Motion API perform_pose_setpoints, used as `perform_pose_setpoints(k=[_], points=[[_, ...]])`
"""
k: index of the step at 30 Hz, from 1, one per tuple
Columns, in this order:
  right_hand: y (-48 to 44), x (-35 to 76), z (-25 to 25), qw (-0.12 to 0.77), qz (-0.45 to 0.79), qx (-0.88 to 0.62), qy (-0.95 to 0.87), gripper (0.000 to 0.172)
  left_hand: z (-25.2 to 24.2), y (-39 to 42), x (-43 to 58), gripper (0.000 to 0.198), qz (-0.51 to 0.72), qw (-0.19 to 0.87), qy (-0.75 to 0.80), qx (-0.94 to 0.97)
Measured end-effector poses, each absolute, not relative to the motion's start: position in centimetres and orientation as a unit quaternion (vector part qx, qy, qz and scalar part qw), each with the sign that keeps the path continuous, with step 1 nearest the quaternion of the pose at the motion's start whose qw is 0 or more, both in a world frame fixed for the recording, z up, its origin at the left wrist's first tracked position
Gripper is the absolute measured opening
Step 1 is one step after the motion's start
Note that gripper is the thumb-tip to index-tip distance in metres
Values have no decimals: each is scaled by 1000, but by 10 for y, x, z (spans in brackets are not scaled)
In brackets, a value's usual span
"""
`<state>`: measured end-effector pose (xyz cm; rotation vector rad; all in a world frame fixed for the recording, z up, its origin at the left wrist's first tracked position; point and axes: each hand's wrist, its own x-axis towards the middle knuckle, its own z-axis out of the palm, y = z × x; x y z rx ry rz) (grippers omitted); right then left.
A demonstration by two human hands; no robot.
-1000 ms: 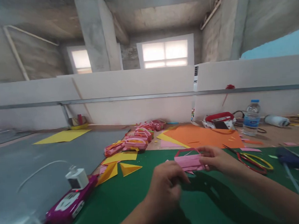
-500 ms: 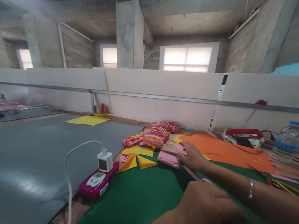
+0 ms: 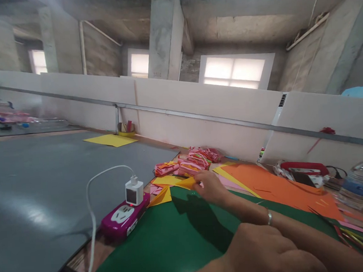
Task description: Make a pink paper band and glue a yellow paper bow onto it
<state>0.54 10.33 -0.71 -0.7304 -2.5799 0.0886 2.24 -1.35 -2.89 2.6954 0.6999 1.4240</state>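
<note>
My right hand [image 3: 211, 187] reaches across the green mat [image 3: 163, 232] with its thumb and fingers pinching a folded yellow paper triangle [image 3: 187, 183]. A second yellow paper triangle [image 3: 162, 196] lies just left of it, at the mat's far edge. Closer to me, at the bottom, my left hand [image 3: 264, 250] is curled, its back toward the camera. Whatever it may hold is hidden under the knuckles. Beyond the right hand sits a pile of pink folded paper pieces [image 3: 194, 162] with orange and yellow bits among them.
A purple power strip [image 3: 122, 219] with a white charger [image 3: 134, 193] and cable stands left of the mat. Orange paper sheets [image 3: 275, 187], scissors [image 3: 340, 232] and a water bottle [image 3: 360, 179] are on the right. A yellow sheet [image 3: 111, 140] lies farther back on the grey surface.
My right hand has shifted left from the pink folded paper to the yellow triangle, now pinched. The pink folded piece beside it no longer shows on the mat. The view has turned slightly left.
</note>
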Motion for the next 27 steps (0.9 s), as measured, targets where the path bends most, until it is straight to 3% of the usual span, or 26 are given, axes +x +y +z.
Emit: perform_pose_setpoints(k=[4,7,9,12,15,19,23,27], points=[[102,67,16,281,41,-312,-907,18,-26,-9,29,25,549,-51,193,812],[85,127,28,311,41,-351,-882,18,-18,-8,30,19,609,-5,273,744],[70,162,30,324,66,-376,-865,18,-12,-7,27,21,589,86,405,694],[52,199,24,342,219,-419,-812,14,-5,0,24,16,559,184,507,630],[46,220,12,342,358,-427,-757,11,-5,9,29,30,526,274,540,597],[47,231,0,319,384,-416,-760,9,-5,13,40,38,484,425,516,564],[49,235,-3,314,406,-402,-758,16,2,12,45,24,450,444,528,567],[49,234,-3,320,495,-360,-723,29,4,15,48,28,445,435,558,549]])
